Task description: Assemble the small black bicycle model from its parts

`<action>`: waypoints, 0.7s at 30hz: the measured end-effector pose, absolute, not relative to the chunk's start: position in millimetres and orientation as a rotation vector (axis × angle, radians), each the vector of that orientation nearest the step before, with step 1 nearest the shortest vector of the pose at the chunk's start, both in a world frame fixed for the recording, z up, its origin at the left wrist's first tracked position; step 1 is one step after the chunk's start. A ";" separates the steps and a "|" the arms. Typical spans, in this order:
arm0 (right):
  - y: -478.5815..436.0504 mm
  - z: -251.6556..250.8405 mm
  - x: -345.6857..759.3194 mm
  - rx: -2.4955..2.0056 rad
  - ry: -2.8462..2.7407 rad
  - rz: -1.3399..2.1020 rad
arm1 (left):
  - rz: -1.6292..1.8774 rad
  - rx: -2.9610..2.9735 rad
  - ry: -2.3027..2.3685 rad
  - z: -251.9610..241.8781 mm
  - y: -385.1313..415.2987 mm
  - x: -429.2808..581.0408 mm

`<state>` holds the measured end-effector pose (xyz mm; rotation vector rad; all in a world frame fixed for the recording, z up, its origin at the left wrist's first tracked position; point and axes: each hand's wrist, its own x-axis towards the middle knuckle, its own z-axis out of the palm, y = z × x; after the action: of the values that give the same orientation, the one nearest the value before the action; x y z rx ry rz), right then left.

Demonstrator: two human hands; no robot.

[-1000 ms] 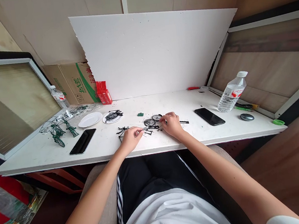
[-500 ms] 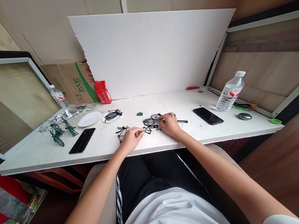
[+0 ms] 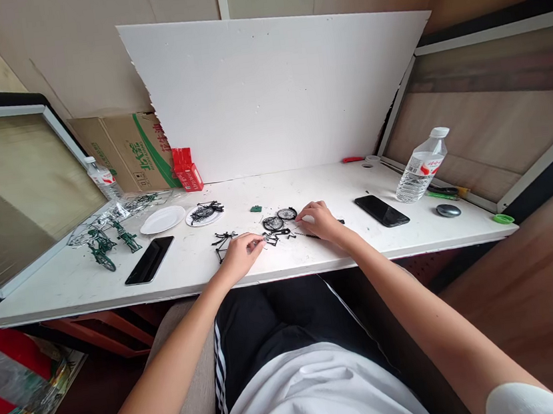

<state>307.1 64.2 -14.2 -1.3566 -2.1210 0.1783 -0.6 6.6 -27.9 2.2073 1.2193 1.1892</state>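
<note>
My left hand [image 3: 243,255] rests at the desk's front with thumb and forefinger pinched; what they hold is too small to make out. Just beyond its fingertips lies a small black bicycle-frame-like piece [image 3: 271,239]. More thin black parts [image 3: 220,241] lie behind and left of this hand. My right hand [image 3: 321,220] is low over the desk, its fingers curled together and anything in them hidden. To its left are two small black spoked wheels, one nearer [image 3: 273,223] and one farther [image 3: 287,214]. A long black strip is partly covered by the right hand.
Left are green model bicycles [image 3: 102,245], a phone [image 3: 149,260], a white plate [image 3: 162,220] and a plate of black parts [image 3: 205,213]. A second phone [image 3: 382,210], a water bottle [image 3: 422,165] and a grey oval object [image 3: 448,211] stand right. A white board [image 3: 282,92] rises behind.
My right hand has shifted a little right, off the wheels, which now show more fully. The left hand keeps its pinch in nearly the same place. The whole view has shifted slightly.
</note>
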 end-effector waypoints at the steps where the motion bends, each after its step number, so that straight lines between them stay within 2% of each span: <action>1: 64.5 -12.7 310.7 -1.343 -2.149 0.182 | 1.215 2.191 1.226 -28.8 7.2 -1.0; 11: 58.6 -1.8 309.5 -1.373 -2.343 0.021 | 1.307 2.039 1.272 -29.3 5.5 -1.5; 21: 62.0 3.5 334.0 -1.411 -2.292 0.203 | 1.254 1.980 1.255 -26.6 3.9 -2.0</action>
<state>334.0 62.0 3.5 -1.4111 -2.2921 0.2035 -2.0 3.9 -26.6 1.9804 1.2545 1.2544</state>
